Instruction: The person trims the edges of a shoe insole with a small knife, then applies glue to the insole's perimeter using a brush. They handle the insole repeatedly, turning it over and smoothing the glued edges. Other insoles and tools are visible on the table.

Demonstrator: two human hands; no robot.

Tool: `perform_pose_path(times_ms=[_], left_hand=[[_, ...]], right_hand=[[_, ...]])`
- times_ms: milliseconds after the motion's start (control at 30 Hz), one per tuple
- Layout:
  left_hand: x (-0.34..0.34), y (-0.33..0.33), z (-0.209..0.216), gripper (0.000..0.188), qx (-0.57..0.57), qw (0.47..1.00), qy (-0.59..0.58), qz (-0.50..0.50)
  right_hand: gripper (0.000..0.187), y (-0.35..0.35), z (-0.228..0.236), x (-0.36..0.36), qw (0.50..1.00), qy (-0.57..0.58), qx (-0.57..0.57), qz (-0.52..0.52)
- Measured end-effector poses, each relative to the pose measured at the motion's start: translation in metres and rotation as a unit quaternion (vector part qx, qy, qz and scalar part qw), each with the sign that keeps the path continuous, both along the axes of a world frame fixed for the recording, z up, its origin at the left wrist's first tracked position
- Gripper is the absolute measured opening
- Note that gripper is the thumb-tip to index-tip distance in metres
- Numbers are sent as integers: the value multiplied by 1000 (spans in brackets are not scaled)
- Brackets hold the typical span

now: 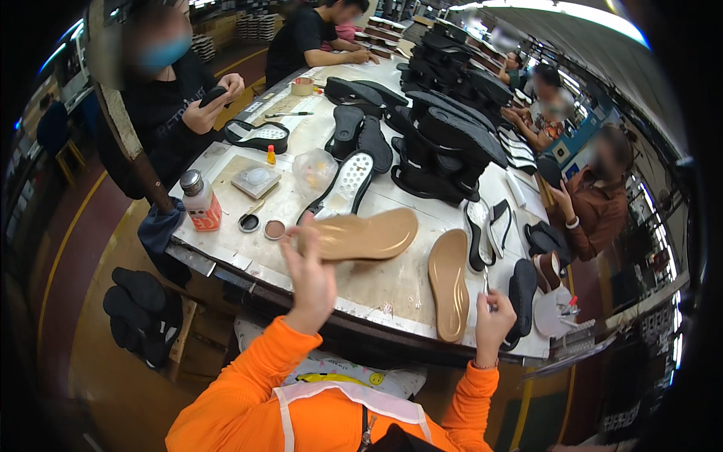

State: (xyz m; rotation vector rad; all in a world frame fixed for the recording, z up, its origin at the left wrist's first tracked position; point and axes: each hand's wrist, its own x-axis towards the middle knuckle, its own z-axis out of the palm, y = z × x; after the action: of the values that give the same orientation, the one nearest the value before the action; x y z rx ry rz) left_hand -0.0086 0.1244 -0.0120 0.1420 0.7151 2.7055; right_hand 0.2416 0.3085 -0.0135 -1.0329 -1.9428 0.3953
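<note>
My left hand (307, 282) grips one end of a glossy tan shoe sole (365, 235), which is tilted above the worktable (376, 297). Between the closed fingers of my right hand (493, 316) is a slim metal tool (486, 282); its exact kind does not show. A second tan sole (449, 286) lies on the table between my hands. Right beside my right hand rests a black sole (522, 299). Small round pots, one with dark contents (249, 223) and one with brown (274, 229), stand left of my left hand.
Black soles (444, 151) are piled high mid-table. A bottle (199, 202) with a metal cap stands at the left corner, near a square block (256, 179). A white container (553, 313) sits at the right edge. Several people work around the table. More black soles (143, 313) rest on a stool below left.
</note>
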Motion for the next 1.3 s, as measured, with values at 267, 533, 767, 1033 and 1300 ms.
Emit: perform_pose_path(times_ms=[267, 533, 767, 1033, 1300], left_hand=[[27, 0, -56, 44, -210, 960, 158, -94], [-7, -37, -50, 36, -435, 767, 467, -62], [-17, -47, -54, 62, -440, 675, 589, -74], [-3, -39, -72, 49, -463, 679, 569, 43], [-2, -42, -72, 57, -486, 657, 575, 36]], right_hand=[[16, 27, -46, 21, 985, -158, -30, -64], [15, -30, 16, -59, 990, 14, -69, 125], [33, -85, 48, -236, 873, -89, -27, 480], [82, -116, 10, -431, 843, -348, 76, 404], [75, -110, -2, -468, 840, -355, 42, 408]])
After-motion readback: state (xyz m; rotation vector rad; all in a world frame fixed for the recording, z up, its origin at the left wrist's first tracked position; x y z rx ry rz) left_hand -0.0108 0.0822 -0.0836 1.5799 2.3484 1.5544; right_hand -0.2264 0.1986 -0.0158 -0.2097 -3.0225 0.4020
